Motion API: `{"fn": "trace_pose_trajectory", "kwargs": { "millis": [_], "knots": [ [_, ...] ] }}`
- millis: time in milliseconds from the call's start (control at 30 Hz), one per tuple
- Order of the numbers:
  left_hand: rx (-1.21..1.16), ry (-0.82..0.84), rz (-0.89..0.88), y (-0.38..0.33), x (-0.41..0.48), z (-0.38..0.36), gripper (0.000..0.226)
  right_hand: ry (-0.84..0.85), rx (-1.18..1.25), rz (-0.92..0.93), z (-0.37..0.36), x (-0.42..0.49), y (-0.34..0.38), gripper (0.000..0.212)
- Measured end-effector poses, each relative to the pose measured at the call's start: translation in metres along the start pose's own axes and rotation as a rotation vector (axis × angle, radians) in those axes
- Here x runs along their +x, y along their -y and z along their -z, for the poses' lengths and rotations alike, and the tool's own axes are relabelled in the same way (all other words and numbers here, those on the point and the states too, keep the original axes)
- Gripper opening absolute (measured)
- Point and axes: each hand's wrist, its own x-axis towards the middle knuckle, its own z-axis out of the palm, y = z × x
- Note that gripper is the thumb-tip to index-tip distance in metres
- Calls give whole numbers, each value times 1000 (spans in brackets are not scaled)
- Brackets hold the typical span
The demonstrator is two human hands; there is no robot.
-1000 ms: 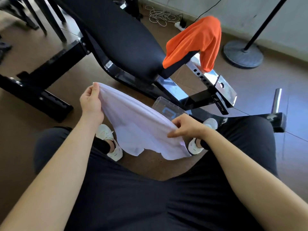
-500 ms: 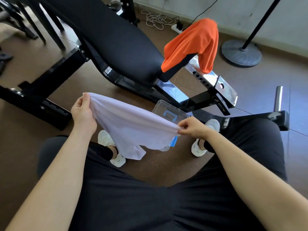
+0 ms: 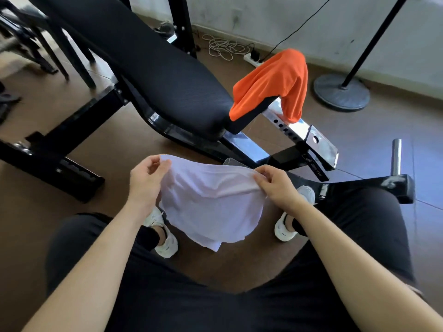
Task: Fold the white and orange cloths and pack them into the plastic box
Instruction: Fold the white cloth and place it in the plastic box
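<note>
Both hands grip the top edge of the white cloth (image 3: pixel 211 207), left hand (image 3: pixel 146 180) and right hand (image 3: pixel 278 188) at either end, so it hangs above the floor (image 3: pixel 115 164) between the person's knees. The orange cloth (image 3: pixel 275 85) is draped over the end of the black bench (image 3: pixel 155 75), and only a corner of the plastic box (image 3: pixel 231 162) shows behind the white cloth.

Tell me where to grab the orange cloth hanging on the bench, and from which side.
Take the orange cloth at its top, where it humps over the end of the black bench, coming down from above. Both halves hang loose on either side of that ridge, so a pinch there should lift it clear. Both hands are busy: the left hand and right hand hold the white cloth.
</note>
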Motion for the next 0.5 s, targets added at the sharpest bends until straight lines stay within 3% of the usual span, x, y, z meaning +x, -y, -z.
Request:
{"fn": "trace_pose_trajectory", "kwargs": {
  "millis": [167, 333, 500],
  "knots": [
    [237, 368, -170, -9, -31, -46, 27, 165, 30, 93, -7, -14, 25, 16],
    [318, 627, -188, -5, -46, -71, 41, 330, 36, 157, -10, -24, 38, 21],
    [388, 607, -206, -4, -43, -75, 18, 439, 44, 150, -8, -24, 34, 29]
  ]
}}
